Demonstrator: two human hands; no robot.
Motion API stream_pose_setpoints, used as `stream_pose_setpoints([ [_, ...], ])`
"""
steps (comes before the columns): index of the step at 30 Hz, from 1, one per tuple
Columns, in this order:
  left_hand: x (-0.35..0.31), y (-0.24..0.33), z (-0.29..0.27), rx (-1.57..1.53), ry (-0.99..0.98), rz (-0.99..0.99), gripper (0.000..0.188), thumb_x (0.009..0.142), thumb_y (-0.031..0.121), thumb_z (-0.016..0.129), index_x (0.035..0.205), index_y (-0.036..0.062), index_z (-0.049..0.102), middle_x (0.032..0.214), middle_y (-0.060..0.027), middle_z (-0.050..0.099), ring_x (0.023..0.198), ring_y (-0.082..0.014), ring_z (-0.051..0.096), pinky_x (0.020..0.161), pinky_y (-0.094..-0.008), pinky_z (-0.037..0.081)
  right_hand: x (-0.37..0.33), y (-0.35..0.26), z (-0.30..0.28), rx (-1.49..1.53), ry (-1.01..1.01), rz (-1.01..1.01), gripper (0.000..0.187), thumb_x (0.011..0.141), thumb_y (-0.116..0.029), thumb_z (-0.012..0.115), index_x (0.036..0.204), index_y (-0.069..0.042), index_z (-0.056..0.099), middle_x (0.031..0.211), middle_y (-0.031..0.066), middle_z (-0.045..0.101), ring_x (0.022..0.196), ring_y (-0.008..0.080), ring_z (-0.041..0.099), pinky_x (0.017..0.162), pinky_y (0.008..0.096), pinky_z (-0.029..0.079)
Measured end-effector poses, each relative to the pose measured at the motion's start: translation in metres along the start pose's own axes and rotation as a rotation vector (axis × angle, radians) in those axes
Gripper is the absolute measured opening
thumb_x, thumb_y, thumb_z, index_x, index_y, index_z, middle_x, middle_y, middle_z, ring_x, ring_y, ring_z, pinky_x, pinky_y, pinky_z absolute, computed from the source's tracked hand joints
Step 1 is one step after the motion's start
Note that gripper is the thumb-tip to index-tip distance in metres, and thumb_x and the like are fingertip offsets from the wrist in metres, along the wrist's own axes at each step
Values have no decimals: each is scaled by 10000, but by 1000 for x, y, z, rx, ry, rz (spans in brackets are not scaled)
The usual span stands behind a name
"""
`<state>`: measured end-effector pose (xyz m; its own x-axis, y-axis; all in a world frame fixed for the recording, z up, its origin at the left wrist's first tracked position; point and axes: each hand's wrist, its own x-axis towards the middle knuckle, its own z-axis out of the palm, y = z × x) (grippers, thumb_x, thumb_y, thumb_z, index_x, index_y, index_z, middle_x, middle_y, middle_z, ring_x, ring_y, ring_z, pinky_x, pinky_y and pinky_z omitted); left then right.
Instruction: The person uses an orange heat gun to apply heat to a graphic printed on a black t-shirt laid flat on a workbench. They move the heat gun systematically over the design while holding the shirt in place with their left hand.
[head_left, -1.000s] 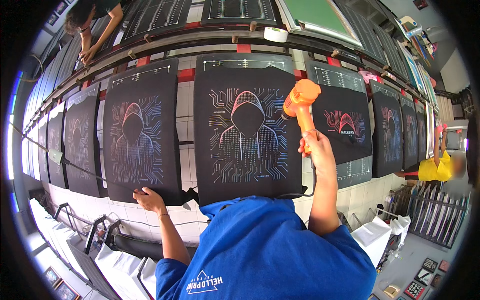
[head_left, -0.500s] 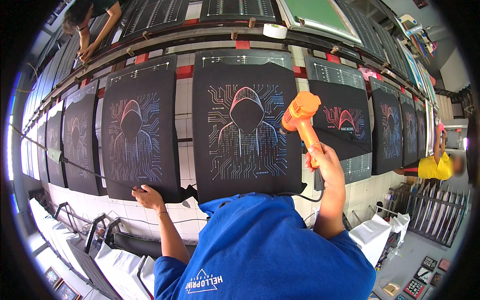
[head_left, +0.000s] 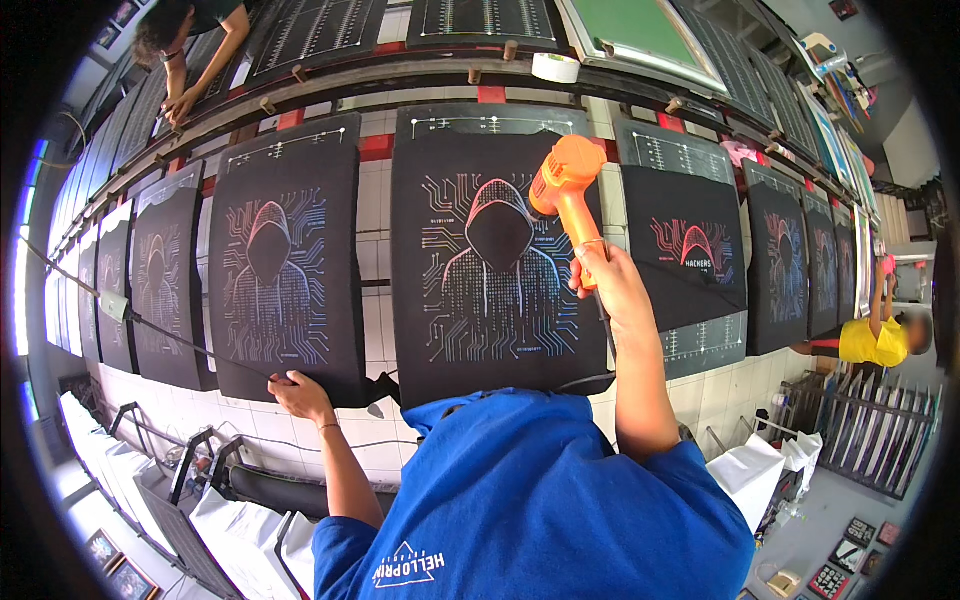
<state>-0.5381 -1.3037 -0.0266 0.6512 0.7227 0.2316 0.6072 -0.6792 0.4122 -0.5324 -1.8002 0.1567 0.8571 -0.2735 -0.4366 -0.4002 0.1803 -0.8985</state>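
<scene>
My right hand [head_left: 614,285] grips an orange heat gun [head_left: 571,185] by its handle, above the upper right part of a black T-shirt [head_left: 410,290]. That shirt lies flat on a board, printed with a hooded figure amid circuit lines. Lower left, my left hand [head_left: 303,396] is closed around a dark power cord [head_left: 180,338], beside the bottom edge of another black shirt [head_left: 235,215] with the same print. A pale connector block [head_left: 113,305] sits along the cord. To the right lies a folded-up black shirt [head_left: 645,285] with a red and white print.
More printed shirts on boards line the row on both sides. A rail [head_left: 400,84] runs behind, carrying a white tape roll [head_left: 555,67]. A green screen frame [head_left: 640,35] lies beyond. One person [head_left: 190,60] leans in far left; another in yellow [head_left: 872,340] is far right.
My right hand has swung the heat gun left and upward, from the shirt's right edge to over its upper right part. My left hand has barely moved and keeps the cord.
</scene>
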Motion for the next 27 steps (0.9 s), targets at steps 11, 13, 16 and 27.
stream_pose_setpoints([
  [11,0,-2,-1,46,-32,-6,370,884,198,547,1165,-38,500,958,-170,617,921,-332,582,822,-438,443,-51,9,-19,-56,98,107,235,914,-262,590,956,-32,566,731,33,589,600,114,584,516,233,452],
  [13,0,1,-3,44,-39,-13,366,884,197,547,1162,-36,501,977,-177,622,941,-337,583,831,-440,444,-56,10,-18,-59,137,93,237,925,-255,584,973,-24,565,744,39,590,606,119,588,513,233,457],
  [16,1,-4,1,41,-22,19,366,883,197,545,1164,-34,501,990,-181,625,957,-338,583,839,-440,444,-58,16,-2,30,74,101,218,915,-257,606,959,-46,573,712,19,584,606,102,585,512,231,445],
  [27,3,-10,-1,61,-56,64,387,878,205,525,1171,-47,500,913,-158,592,885,-326,572,808,-442,444,-70,22,3,41,112,95,226,920,-257,599,962,-36,576,720,29,598,611,105,591,503,232,454],
])
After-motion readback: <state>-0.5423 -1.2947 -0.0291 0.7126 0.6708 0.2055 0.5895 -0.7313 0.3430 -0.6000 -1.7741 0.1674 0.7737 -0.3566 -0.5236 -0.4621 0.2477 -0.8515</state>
